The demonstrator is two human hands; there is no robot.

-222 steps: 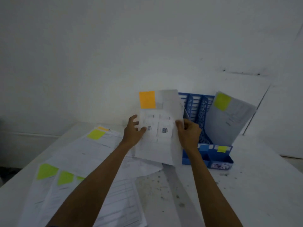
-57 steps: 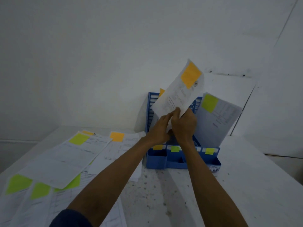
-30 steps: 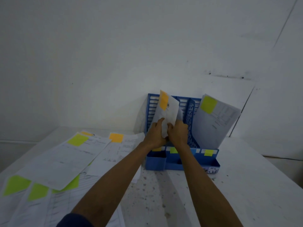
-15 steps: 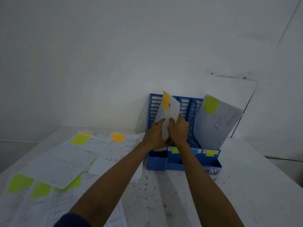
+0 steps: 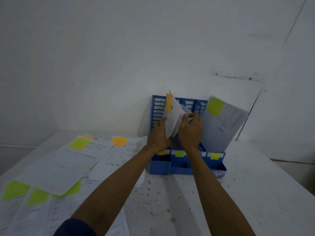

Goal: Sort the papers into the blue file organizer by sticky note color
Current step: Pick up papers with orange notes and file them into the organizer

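The blue file organizer [image 5: 157, 113] stands against the wall at the table's back. A white paper with an orange sticky note [image 5: 172, 114] stands in its left slot. My left hand [image 5: 159, 135] holds that paper's left edge. My right hand [image 5: 190, 128] pinches its right edge near the top. In the right slot leans a paper with a yellow-green sticky note [image 5: 223, 121]. Small colour tabs mark the organizer's front: orange [image 5: 161, 152], green [image 5: 179, 153] and yellow [image 5: 214, 156].
Loose papers spread over the white table's left side: one with a yellow-green note [image 5: 79, 143], one with an orange note [image 5: 119, 141], and several with green notes [image 5: 15, 190] near the front left edge. The speckled table [image 5: 170, 201] lies bare between my forearms.
Over the earlier frames both hands carried the orange-noted paper from the air down into the organizer's left slot. In the last half second it sank a little deeper and my right hand shifted to its upper right edge.
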